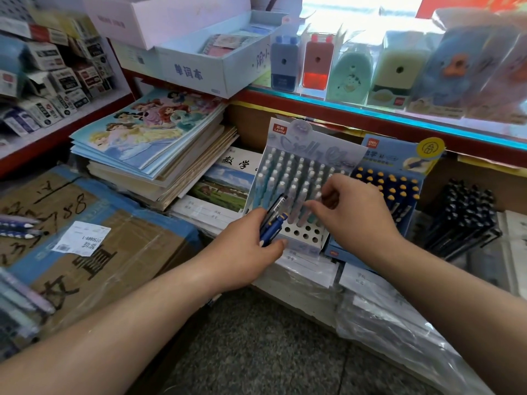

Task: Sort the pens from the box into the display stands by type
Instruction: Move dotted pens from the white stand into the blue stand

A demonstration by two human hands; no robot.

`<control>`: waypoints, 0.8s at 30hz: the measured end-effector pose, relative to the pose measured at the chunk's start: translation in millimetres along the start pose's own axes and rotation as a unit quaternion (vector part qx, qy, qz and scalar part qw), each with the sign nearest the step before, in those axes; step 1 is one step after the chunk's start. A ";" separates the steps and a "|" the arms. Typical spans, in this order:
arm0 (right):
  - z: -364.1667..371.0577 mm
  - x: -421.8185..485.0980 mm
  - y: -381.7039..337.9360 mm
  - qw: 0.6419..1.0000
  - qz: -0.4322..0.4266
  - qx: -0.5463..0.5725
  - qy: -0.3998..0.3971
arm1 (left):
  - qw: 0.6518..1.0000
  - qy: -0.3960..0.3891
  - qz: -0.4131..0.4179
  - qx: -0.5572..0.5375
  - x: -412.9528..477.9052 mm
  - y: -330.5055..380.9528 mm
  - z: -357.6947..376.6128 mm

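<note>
1. At the left edge a few loose pens (17, 226) lie on a taped cardboard box (122, 232); their barrels are dark blue with white tips.
2. At lower centre the left hand (242, 249) has its fingers curled tight around a bundle of pens (272, 220); most are navy with a yellow band, and one has a clear, black-clipped barrel; the bundle stands tilted just in front of the pale stand's left corner.
3. The pale display stand (313, 143) sits at centre with a tall blue-grey header card; pastel pens (288, 178) in white, mint and lilac stand upright in its back rows; the front rows are open round holes (302, 233).
4. The right hand (353, 215) reaches over that stand from the right; thumb and forefinger pinch the top of one pale pen (318, 195) among the standing ones.
5. Just right of it, a blue display stand (399, 155) holds navy pens with yellow tops (393, 189); further right stands a dense block of black pens (464, 218).
6. The right hand covers the pale stand's right side and the blue stand's lower left; the base holding the black pens is hard to make out; the loose pens are cut off by the frame's left edge; small print on both header cards is blurred.
</note>
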State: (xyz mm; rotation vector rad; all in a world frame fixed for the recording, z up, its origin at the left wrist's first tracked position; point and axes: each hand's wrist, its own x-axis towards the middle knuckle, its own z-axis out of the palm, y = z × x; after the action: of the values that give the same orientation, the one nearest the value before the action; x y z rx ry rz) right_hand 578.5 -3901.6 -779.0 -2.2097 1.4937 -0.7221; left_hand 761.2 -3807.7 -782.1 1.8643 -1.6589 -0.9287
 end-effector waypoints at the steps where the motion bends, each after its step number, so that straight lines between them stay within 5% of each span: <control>1: 1.5 -0.2 -0.5 1.000 -0.005 -0.025 -0.004 | 1.000 0.000 0.002 0.001 0.3 -0.2 -0.1; 24: 13.4 5.8 4.2 0.998 0.004 -0.065 -0.008 | 1.000 -0.007 0.016 0.000 -3.3 5.5 0.2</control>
State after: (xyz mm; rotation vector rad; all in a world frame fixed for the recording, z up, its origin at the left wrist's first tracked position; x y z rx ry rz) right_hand 585.3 -3908.2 -790.8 -2.2976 1.5826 -0.6190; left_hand 757.3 -3805.3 -777.6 1.8302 -1.6929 -0.9309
